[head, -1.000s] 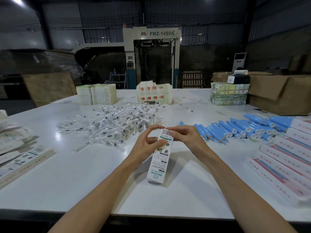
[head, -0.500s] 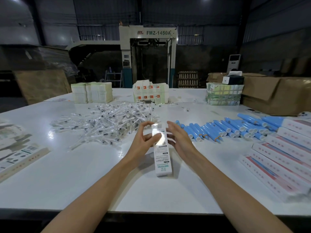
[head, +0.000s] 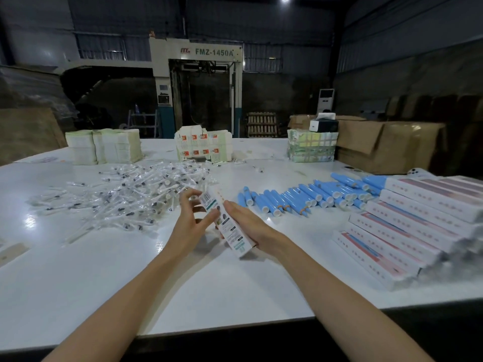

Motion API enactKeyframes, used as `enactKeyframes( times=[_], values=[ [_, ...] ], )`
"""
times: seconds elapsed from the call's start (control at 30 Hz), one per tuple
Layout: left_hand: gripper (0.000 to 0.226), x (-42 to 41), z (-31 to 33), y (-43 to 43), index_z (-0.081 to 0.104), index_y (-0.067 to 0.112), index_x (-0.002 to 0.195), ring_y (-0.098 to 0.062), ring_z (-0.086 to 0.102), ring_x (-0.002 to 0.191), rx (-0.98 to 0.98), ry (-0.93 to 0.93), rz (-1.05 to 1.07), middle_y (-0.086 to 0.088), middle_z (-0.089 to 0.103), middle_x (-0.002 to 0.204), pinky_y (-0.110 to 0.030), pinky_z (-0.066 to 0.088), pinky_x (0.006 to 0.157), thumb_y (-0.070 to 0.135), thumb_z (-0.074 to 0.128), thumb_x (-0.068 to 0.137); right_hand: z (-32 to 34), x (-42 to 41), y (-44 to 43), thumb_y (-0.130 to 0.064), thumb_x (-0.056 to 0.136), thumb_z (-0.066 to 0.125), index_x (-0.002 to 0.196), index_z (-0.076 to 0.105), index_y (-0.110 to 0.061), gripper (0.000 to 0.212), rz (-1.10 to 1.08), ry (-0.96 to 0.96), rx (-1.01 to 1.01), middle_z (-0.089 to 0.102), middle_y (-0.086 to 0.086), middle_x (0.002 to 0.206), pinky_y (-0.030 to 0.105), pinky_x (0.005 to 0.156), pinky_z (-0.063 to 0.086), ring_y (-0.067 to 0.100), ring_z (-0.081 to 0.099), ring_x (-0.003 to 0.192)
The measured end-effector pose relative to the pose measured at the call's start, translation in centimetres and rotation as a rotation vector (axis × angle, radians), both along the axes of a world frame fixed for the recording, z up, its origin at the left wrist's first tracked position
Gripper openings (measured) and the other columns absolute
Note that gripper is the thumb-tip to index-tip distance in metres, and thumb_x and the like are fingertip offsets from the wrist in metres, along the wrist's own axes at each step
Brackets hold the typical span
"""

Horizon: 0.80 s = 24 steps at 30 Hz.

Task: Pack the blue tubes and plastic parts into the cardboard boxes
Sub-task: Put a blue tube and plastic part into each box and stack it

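A slim white printed cardboard box (head: 226,225) is held tilted between both hands over the white table (head: 183,291), barcode end pointing away from the person. The left hand (head: 192,223) pinches its upper part, thumb on the printed face and curled fingers behind. The right hand (head: 249,227) lies flat along its right side, fingers straight. Right of the box lies a row of blue plastic tubes (head: 300,199), left of it a heap of clear wrapped plastic parts (head: 136,194), and further right stacked closed boxes (head: 407,226).

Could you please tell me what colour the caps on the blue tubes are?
The caps on the blue tubes are white, which shows best in the head view.
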<state>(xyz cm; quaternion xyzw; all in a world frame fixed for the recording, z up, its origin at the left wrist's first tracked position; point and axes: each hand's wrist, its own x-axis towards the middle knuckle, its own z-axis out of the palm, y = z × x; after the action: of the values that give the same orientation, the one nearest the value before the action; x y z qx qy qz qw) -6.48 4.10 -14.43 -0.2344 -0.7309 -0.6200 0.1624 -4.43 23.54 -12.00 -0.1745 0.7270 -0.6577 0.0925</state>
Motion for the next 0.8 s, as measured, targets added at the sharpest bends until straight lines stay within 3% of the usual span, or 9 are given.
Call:
enactKeyframes(
  times=[0.13,0.23,0.33,0.47,0.63,0.8],
  values=[
    [0.047,0.2,-0.5,0.4,0.034,0.050,0.137,-0.013,0.062,0.118,-0.168,0.099,0.035,0.008,0.056,0.131,-0.026,0.054,0.091,0.050,0.066,0.101,1.9,0.8,1.6,-0.068,0.103,0.041,0.139,0.057,-0.038,0.049,-0.231,0.161,0.264,0.066,-0.010,0.128,0.041,0.101,0.051,0.013,0.065,0.114],
    [0.041,0.4,-0.9,0.5,0.042,0.043,0.139,-0.016,0.060,0.120,-0.308,0.191,0.034,0.010,0.061,0.125,-0.033,0.052,0.096,0.038,0.065,0.106,3.8,1.8,4.6,-0.065,0.104,0.039,0.140,0.054,-0.038,0.047,-0.335,0.300,0.446,0.063,-0.011,0.130,0.034,0.094,0.045,0.013,0.062,0.112],
    [0.035,0.4,-1.3,0.5,0.051,0.041,0.134,-0.013,0.058,0.120,-0.458,0.240,0.049,0.014,0.063,0.121,-0.037,0.051,0.097,0.025,0.064,0.106,6.6,3.3,9.1,-0.065,0.104,0.040,0.146,0.050,-0.036,0.051,-0.471,0.399,0.621,0.063,-0.006,0.132,0.037,0.087,0.048,0.019,0.063,0.108],
    [0.029,0.8,-1.4,0.4,0.060,0.043,0.123,-0.009,0.056,0.122,-0.568,0.306,0.033,0.021,0.064,0.119,-0.032,0.050,0.093,0.019,0.062,0.107,10.7,5.3,16.1,-0.067,0.104,0.037,0.150,0.046,-0.031,0.058,-0.710,0.501,0.973,0.060,0.002,0.142,0.043,0.091,0.049,0.025,0.059,0.119],
    [0.027,1.4,-1.1,0.5,0.066,0.040,0.113,-0.005,0.057,0.119,-0.617,0.351,0.026,0.021,0.066,0.114,-0.033,0.052,0.090,0.014,0.064,0.106,14.5,7.7,24.8,-0.059,0.106,0.042,0.143,0.051,-0.027,0.049,-0.963,0.478,1.373,0.063,0.008,0.126,0.042,0.078,0.045,0.028,0.061,0.109],
    [0.027,1.7,-0.8,0.6,0.073,0.031,0.109,-0.013,0.057,0.121,-0.650,0.314,0.035,0.016,0.067,0.114,-0.040,0.052,0.093,0.006,0.064,0.104,14.9,9.9,31.5,-0.054,0.104,0.051,0.131,0.057,-0.021,0.044,-1.112,0.304,1.532,0.063,0.011,0.123,0.042,0.078,0.039,0.031,0.059,0.108]
  ],
)
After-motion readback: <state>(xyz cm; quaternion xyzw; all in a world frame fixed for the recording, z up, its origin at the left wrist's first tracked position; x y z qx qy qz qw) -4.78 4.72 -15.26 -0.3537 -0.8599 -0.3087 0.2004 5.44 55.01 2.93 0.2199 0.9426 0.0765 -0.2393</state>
